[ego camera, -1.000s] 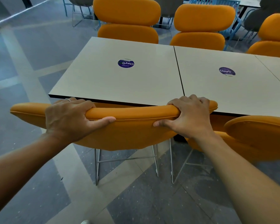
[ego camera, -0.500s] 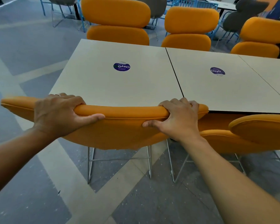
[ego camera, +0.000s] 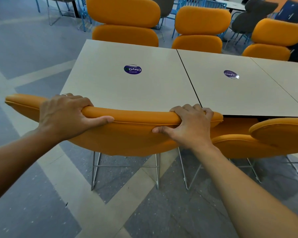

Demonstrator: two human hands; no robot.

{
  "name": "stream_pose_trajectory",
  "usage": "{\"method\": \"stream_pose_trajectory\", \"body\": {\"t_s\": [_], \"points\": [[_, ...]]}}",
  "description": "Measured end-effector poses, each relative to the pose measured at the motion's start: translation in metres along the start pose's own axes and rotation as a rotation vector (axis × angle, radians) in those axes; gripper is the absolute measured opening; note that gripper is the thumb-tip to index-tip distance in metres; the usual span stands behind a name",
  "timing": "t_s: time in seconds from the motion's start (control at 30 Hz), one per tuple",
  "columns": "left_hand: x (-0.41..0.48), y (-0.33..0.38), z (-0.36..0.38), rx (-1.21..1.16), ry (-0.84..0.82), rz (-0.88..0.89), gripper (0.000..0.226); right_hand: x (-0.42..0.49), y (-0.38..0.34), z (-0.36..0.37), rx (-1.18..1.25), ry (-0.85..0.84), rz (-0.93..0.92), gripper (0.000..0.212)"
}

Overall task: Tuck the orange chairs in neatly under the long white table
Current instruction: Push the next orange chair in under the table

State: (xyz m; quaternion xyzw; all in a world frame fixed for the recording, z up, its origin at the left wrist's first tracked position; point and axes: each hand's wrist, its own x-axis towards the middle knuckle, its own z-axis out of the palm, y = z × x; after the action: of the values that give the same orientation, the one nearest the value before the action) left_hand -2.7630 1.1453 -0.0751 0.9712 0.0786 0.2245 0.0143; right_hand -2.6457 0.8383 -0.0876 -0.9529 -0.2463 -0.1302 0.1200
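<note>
Left hand (ego camera: 62, 115): fingers curled over the top edge of the near chair (ego camera: 131, 136) back, thumb laid along the near face. Ring (ego camera: 64, 95) on one finger. Firm hold.

Right hand (ego camera: 189, 126): same hold further right on the same edge, fingers wrapped over the top, thumb pointing left on the near face.

Chair: orange, padded back tilted toward the camera, top edge level with the near edge of the table (ego camera: 144, 97) and overlapping it in this view. Contact between them cannot be judged. Seat hidden behind the back. Wire legs (ego camera: 95, 169) stand on the floor (ego camera: 41, 203).

Second orange chair (ego camera: 273, 134) just beside it on the right, along the same table edge.

Three orange chairs on the far side: (ego camera: 123, 12), (ego camera: 202, 19), (ego camera: 275, 33), backs upright.

Table: white, in sections joined by dark seams, with a round purple sticker (ego camera: 132, 69) on the left section.
</note>
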Motion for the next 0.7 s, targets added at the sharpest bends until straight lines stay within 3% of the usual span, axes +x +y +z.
{"method": "stream_pose_trajectory", "body": {"t_s": [0.3,0.7], "points": [[-0.023,0.019,-0.012,-0.059,-0.056,-0.102,0.082,-0.007,0.010,-0.006,0.022,-0.034,-0.055,0.086],[-0.011,0.011,-0.004,0.047,-0.053,-0.054,0.090,-0.005,0.006,-0.008,-0.020,-0.034,-0.011,0.085]]}}
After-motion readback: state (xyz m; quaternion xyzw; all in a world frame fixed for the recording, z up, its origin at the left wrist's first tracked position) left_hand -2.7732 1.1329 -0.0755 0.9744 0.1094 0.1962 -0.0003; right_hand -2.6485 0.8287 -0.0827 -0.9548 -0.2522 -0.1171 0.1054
